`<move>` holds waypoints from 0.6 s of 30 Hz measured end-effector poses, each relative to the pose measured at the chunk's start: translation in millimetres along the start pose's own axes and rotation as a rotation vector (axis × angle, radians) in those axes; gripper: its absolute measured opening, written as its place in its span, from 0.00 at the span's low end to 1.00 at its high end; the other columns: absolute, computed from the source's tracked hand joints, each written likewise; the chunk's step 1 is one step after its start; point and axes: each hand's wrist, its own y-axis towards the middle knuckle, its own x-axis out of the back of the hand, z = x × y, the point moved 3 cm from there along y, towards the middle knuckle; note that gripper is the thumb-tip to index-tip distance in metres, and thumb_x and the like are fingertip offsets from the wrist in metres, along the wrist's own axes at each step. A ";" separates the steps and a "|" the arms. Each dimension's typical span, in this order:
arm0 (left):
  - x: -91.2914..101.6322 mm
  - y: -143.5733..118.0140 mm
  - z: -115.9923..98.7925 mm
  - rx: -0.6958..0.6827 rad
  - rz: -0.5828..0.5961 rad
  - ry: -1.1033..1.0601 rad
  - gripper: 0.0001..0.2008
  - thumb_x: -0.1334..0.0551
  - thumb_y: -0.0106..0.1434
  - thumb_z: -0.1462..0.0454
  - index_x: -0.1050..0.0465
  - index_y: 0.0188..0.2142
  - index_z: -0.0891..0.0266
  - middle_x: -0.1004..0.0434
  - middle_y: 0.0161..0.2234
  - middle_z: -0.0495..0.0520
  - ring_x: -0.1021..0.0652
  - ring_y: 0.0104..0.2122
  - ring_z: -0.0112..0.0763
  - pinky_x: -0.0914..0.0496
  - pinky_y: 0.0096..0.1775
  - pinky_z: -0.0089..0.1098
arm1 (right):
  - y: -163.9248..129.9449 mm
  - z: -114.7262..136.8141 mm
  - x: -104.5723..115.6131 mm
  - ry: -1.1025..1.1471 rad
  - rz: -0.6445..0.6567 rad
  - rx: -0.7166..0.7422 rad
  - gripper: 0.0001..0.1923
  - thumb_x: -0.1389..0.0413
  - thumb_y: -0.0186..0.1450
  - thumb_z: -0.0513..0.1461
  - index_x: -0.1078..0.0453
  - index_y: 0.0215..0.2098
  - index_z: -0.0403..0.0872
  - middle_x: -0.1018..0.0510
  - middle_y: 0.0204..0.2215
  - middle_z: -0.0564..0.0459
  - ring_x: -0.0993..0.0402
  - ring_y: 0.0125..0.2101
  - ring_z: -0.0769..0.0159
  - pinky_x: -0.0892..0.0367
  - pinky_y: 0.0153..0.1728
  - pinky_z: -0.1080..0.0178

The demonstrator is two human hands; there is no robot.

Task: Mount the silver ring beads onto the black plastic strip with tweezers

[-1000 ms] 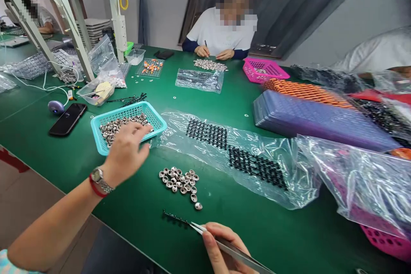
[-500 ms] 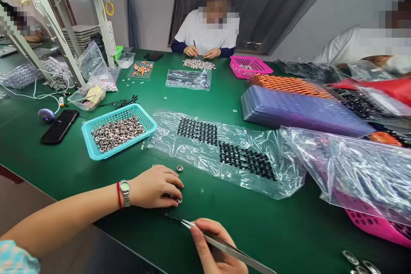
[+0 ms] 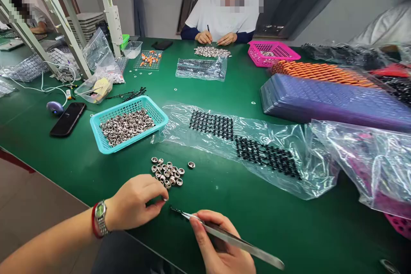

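Lower centre of the frame: left hand (image 3: 135, 202), fingers pinching one small metal ring (image 3: 165, 199) just below a cluster of about eighteen rings (image 3: 167, 173) on the green bench (image 3: 80, 160). Right hand (image 3: 221, 248) grips one pair of tweezers (image 3: 234, 242), tips on a black strip (image 3: 176, 211). One teal basket (image 3: 105, 145) of rings, one phone (image 3: 67, 119) at left; two black grids inside a clear bag (image 3: 250, 154) lie beyond.

The right hand (image 3: 221, 248) is cut off by the bottom edge; whatever the left fingers (image 3: 157, 203) pinch is too small to tell.
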 end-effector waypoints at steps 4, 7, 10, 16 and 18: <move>-9.8 -21.5 -19.8 0.078 -0.074 -0.045 0.13 0.42 0.69 0.74 0.22 0.46 0.61 0.16 0.34 0.54 0.18 0.31 0.33 0.23 0.35 0.29 | 9.3 4.6 -13.5 -0.081 0.049 0.036 0.17 0.35 0.66 0.54 0.21 0.34 0.50 0.16 0.30 0.51 0.17 0.29 0.63 0.23 0.32 0.66; -19.3 -31.6 -28.2 0.125 -0.104 -0.110 0.16 0.43 0.68 0.76 0.20 0.45 0.61 0.15 0.36 0.55 0.16 0.33 0.32 0.22 0.35 0.26 | 12.0 6.2 -21.5 -0.119 0.049 0.054 0.17 0.36 0.67 0.54 0.22 0.33 0.50 0.18 0.27 0.53 0.20 0.26 0.65 0.26 0.28 0.67; -28.3 -36.4 -32.0 0.164 -0.144 -0.133 0.15 0.43 0.67 0.76 0.20 0.40 0.61 0.15 0.38 0.56 0.15 0.35 0.33 0.21 0.38 0.26 | 9.4 6.2 -25.1 -0.138 0.035 0.046 0.17 0.36 0.67 0.54 0.23 0.32 0.50 0.19 0.27 0.54 0.22 0.26 0.66 0.27 0.28 0.67; -32.7 -37.1 -30.8 0.164 -0.142 -0.152 0.11 0.41 0.72 0.73 0.20 0.40 0.61 0.14 0.37 0.56 0.15 0.34 0.33 0.20 0.39 0.27 | 3.0 7.1 -24.4 -0.180 -0.021 -0.002 0.19 0.36 0.67 0.56 0.24 0.32 0.51 0.21 0.28 0.56 0.23 0.27 0.67 0.29 0.31 0.66; -30.9 -36.2 -27.4 0.132 -0.084 -0.176 0.11 0.41 0.72 0.73 0.20 0.42 0.61 0.13 0.39 0.56 0.14 0.37 0.34 0.19 0.41 0.28 | 3.5 6.5 -24.0 -0.202 0.001 0.017 0.18 0.36 0.66 0.56 0.24 0.32 0.51 0.20 0.28 0.55 0.22 0.26 0.67 0.29 0.30 0.66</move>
